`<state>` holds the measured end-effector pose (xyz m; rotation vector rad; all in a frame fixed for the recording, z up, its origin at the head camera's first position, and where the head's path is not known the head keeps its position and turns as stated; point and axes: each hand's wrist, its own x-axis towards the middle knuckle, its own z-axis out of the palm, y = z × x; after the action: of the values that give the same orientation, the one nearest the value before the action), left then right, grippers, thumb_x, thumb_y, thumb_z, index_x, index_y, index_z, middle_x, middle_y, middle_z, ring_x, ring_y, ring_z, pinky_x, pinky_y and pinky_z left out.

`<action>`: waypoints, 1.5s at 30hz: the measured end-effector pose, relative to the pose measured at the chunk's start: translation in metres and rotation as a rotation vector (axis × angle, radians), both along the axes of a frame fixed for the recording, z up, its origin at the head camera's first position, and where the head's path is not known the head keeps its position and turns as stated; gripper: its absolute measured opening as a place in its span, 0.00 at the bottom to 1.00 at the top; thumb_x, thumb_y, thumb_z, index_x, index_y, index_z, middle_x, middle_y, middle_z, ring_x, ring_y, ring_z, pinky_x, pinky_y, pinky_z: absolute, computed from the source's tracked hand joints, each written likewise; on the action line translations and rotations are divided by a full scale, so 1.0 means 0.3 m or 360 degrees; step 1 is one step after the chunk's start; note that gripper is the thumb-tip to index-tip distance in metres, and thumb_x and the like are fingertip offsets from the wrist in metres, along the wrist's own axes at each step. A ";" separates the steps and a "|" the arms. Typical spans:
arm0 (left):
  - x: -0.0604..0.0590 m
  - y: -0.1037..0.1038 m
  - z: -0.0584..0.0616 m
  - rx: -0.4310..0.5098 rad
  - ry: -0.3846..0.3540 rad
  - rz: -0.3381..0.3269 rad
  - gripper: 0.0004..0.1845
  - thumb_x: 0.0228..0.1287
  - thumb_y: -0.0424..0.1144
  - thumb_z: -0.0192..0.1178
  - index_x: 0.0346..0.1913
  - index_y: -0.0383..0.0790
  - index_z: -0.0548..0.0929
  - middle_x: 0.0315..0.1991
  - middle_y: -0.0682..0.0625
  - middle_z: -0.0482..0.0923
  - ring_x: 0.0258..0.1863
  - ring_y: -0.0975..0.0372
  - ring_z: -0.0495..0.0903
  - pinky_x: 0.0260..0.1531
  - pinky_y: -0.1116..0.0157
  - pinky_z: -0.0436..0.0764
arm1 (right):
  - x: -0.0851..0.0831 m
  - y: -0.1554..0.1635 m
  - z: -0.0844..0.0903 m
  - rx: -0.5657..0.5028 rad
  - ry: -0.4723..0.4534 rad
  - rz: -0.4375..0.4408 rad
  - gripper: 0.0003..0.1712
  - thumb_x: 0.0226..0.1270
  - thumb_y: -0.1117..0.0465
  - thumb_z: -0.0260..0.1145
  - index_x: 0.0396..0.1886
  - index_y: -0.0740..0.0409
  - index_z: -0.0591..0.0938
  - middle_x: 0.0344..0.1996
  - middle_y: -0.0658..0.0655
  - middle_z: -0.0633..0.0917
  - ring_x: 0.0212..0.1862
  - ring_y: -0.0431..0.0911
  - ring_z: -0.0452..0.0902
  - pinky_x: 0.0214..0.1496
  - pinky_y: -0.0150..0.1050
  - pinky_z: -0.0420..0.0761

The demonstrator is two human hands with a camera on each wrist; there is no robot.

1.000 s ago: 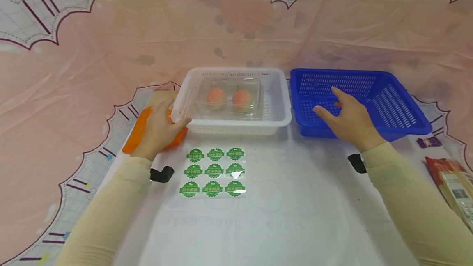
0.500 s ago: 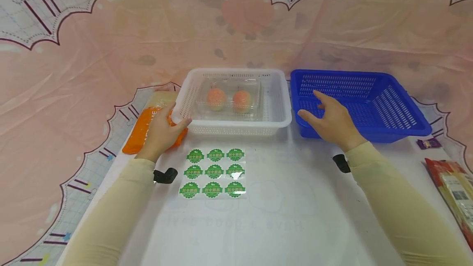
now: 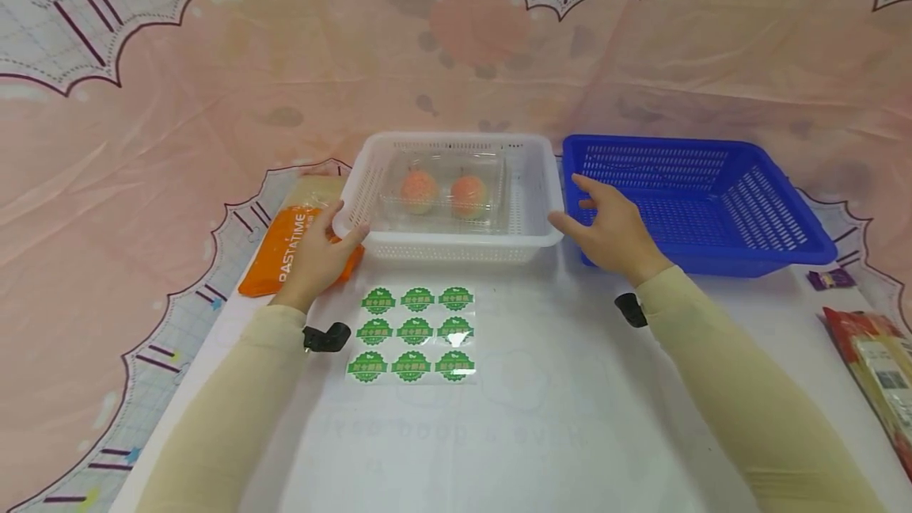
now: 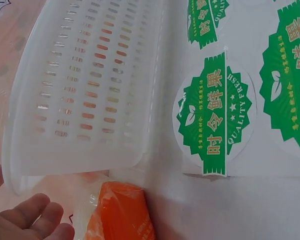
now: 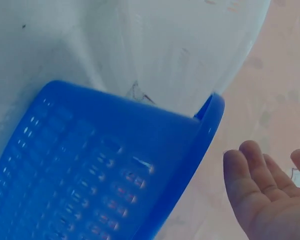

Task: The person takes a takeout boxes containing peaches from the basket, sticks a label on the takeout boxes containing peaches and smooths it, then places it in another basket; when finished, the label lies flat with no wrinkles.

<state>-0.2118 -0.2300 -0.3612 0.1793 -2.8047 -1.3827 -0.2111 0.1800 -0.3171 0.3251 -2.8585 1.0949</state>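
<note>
So both hands are at the white perforated basket in the middle of the table. The left hand sits at the basket's front-left corner, thumb up against the rim and fingers loosely spread, not really clamped on anything. It's also lying over the end of an orange PASTATIME packet just beside the basket. The right hand is at the basket's front-right corner with the fingers straight and relaxed, thumb tip at or very near the rim; can't tell for sure if it actually touches. That hand hangs in front of the near-left corner of the blue basket, which sits right next to the white one on the right.

Inside the white basket there's a clear clamshell box with two peach-coloured fruits, toward the back of it.

In front of the white basket lies a sheet of green round stickers, three by three, flat on the table. The left wrist view shows "QUALITY FRESH" on them.

Off at the right edge there's a red packet and a small purple wrapper.
</note>
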 end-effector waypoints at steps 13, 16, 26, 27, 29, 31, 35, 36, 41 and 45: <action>-0.032 0.008 -0.035 0.0057 0.0009 0.0005 0.43 0.70 0.62 0.57 0.81 0.51 0.53 0.77 0.39 0.55 0.72 0.41 0.57 0.68 0.36 0.56 | -0.075 -0.096 -0.040 -0.0188 -0.0057 0.0086 0.46 0.69 0.42 0.66 0.78 0.60 0.61 0.74 0.61 0.65 0.67 0.60 0.69 0.61 0.58 0.76; -0.036 0.016 -0.039 0.0072 0.0004 0.0007 0.43 0.70 0.61 0.57 0.81 0.51 0.53 0.76 0.38 0.56 0.72 0.41 0.57 0.68 0.36 0.55 | -0.089 -0.119 -0.053 -0.0228 -0.0036 0.0095 0.45 0.69 0.44 0.66 0.77 0.59 0.62 0.73 0.61 0.66 0.67 0.59 0.70 0.60 0.57 0.77; -0.047 0.015 -0.052 0.0103 -0.0042 0.0040 0.43 0.70 0.62 0.56 0.81 0.55 0.52 0.77 0.39 0.55 0.72 0.41 0.57 0.68 0.36 0.56 | -0.139 -0.186 -0.065 -0.0229 -0.0052 0.0127 0.45 0.68 0.43 0.66 0.77 0.58 0.62 0.74 0.60 0.65 0.68 0.57 0.68 0.63 0.55 0.75; -0.050 0.014 -0.055 0.0112 -0.0045 0.0043 0.43 0.69 0.63 0.57 0.81 0.55 0.52 0.77 0.39 0.55 0.72 0.41 0.58 0.68 0.36 0.56 | -0.145 -0.192 -0.065 -0.0224 -0.0059 0.0128 0.45 0.68 0.43 0.66 0.77 0.57 0.62 0.74 0.60 0.65 0.68 0.57 0.68 0.64 0.55 0.74; -0.052 0.015 -0.058 0.0129 -0.0043 0.0044 0.43 0.69 0.63 0.57 0.81 0.55 0.53 0.77 0.39 0.55 0.72 0.41 0.58 0.68 0.36 0.55 | -0.155 -0.202 -0.066 -0.0216 -0.0080 0.0137 0.45 0.69 0.42 0.66 0.78 0.56 0.62 0.74 0.59 0.65 0.69 0.56 0.67 0.64 0.55 0.74; -0.051 0.016 -0.060 0.0150 -0.0046 0.0049 0.43 0.69 0.63 0.57 0.81 0.56 0.53 0.77 0.40 0.55 0.72 0.42 0.58 0.68 0.36 0.55 | -0.164 -0.210 -0.068 -0.0214 -0.0113 0.0146 0.45 0.69 0.42 0.66 0.78 0.56 0.61 0.75 0.59 0.64 0.69 0.57 0.67 0.64 0.56 0.73; -0.049 0.020 -0.059 0.0194 -0.0062 0.0053 0.42 0.70 0.61 0.58 0.81 0.56 0.53 0.78 0.41 0.54 0.73 0.43 0.56 0.69 0.36 0.54 | -0.177 -0.223 -0.070 -0.0215 -0.0166 0.0156 0.46 0.69 0.41 0.65 0.79 0.55 0.60 0.75 0.58 0.62 0.69 0.58 0.66 0.64 0.56 0.74; -0.049 0.021 -0.058 0.0199 -0.0060 0.0057 0.42 0.70 0.60 0.58 0.81 0.56 0.53 0.78 0.41 0.53 0.73 0.43 0.56 0.69 0.37 0.54 | -0.182 -0.226 -0.070 -0.0211 -0.0169 0.0155 0.46 0.69 0.41 0.65 0.79 0.55 0.59 0.75 0.58 0.62 0.69 0.58 0.66 0.64 0.56 0.74; -0.051 0.025 -0.057 0.0222 -0.0046 0.0064 0.42 0.71 0.58 0.58 0.81 0.55 0.53 0.78 0.41 0.52 0.73 0.43 0.56 0.69 0.38 0.56 | -0.208 -0.240 -0.071 -0.0184 -0.0181 0.0154 0.46 0.69 0.41 0.65 0.79 0.56 0.59 0.75 0.60 0.62 0.68 0.60 0.66 0.64 0.57 0.73; -0.055 0.024 -0.063 0.0229 -0.0025 0.0060 0.41 0.71 0.57 0.58 0.81 0.54 0.53 0.78 0.41 0.53 0.72 0.42 0.57 0.69 0.39 0.57 | -0.230 -0.250 -0.076 -0.0170 -0.0215 0.0158 0.47 0.69 0.41 0.65 0.79 0.57 0.59 0.76 0.61 0.61 0.68 0.62 0.67 0.65 0.56 0.72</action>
<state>-0.2282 -0.2227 -0.3801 0.2446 -2.6992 -1.5815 -0.2802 0.1050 -0.3398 0.4049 -2.9128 1.3307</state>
